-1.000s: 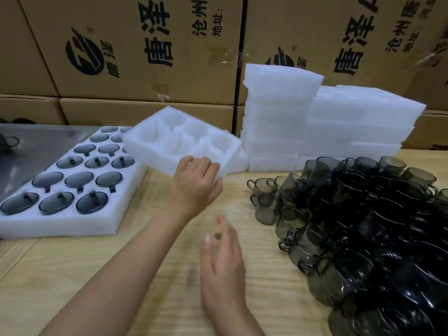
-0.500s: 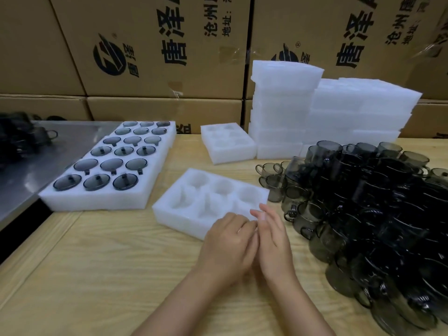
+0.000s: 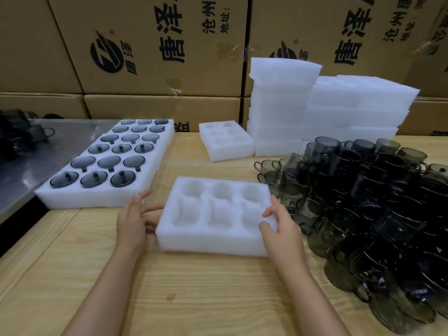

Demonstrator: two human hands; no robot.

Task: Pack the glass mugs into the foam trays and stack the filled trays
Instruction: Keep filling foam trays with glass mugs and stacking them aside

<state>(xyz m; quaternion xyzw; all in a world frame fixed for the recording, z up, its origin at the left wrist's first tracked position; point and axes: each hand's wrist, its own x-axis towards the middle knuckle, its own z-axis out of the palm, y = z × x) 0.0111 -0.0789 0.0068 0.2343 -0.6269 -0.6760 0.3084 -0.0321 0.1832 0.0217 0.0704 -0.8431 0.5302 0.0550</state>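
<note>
An empty white foam tray [image 3: 208, 241] with six pockets lies flat on the wooden table in front of me. My left hand [image 3: 133, 221] is at its left edge, fingers spread and touching the side. My right hand [image 3: 281, 226] rests on its right front corner, thumb on the rim. A large heap of smoky grey glass mugs [image 3: 363, 214] covers the table to the right, close to my right hand. A second empty six-pocket tray [image 3: 228, 151] sits further back.
Filled foam trays [image 3: 106, 197] holding several mugs lie at the left, partly on a metal surface [image 3: 36, 156]. Two stacks of empty foam trays [image 3: 315, 110] stand at the back. Cardboard boxes [image 3: 157, 49] form a wall behind. Dark mugs [image 3: 21, 132] sit far left.
The tray came down from the air onto the table and now lies square in front of me. My hands moved apart from its front edge to its left and right sides.
</note>
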